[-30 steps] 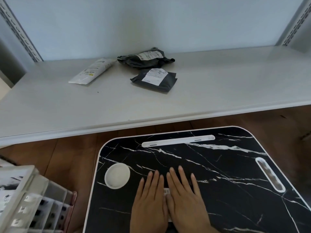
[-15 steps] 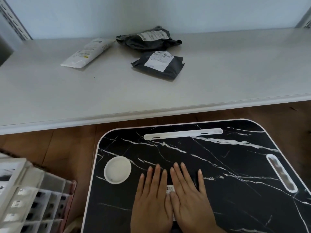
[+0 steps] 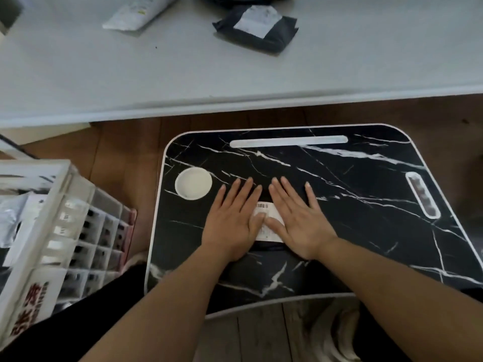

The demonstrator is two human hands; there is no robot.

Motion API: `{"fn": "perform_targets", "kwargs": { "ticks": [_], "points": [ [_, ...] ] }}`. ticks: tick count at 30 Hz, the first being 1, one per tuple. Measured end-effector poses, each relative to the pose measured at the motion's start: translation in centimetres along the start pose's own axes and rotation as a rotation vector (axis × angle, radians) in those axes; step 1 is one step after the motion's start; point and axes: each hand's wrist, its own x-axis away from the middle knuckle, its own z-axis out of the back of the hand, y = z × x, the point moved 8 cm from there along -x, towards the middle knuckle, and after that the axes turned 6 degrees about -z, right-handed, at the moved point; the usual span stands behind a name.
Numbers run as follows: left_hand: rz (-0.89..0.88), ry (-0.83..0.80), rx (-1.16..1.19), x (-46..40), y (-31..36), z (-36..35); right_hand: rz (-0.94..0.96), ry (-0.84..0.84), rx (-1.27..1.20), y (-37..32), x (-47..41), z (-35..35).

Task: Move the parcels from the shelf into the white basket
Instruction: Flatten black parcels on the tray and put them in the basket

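We look down on a black marble-patterned tabletop [image 3: 352, 205] with a white edge, a long white slot near its far side, a round white recess [image 3: 193, 186] at the left and an oval slot at the right; it stands over a brown wooden floor [image 3: 117, 152]; beyond it runs a pale grey shelf [image 3: 235, 82]. Our left hand [image 3: 232, 220] and right hand [image 3: 298, 220] lie flat on the tabletop side by side, each grip spread with straight fingers, pressing on a dark parcel with a white barcode label [image 3: 269, 223] between them. On the shelf lie a black parcel [image 3: 257, 30] with a white label, and, well apart to its left, a white parcel [image 3: 138, 11], tilted; a third dark one is cut off by the top edge. The white basket [image 3: 39, 231] sits on the floor at the left, beside the tabletop, with pale packets inside.
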Motion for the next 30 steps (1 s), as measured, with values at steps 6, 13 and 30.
{"fn": "perform_targets", "kwargs": {
  "ticks": [6,13,30],
  "points": [
    [0.039,-0.044,-0.023,-0.2,-0.3,-0.6,-0.046,-0.035,0.030,0.2,0.0,-0.5],
    [-0.005,-0.126,-0.037,-1.1,-0.6,-0.6,-0.049,-0.114,-0.040,0.7,-0.6,-1.0],
    [0.427,-0.035,0.840,3.6,-3.9,4.7,-0.295,-0.162,-0.542,-0.9,-0.2,6.4]
  ]
}}
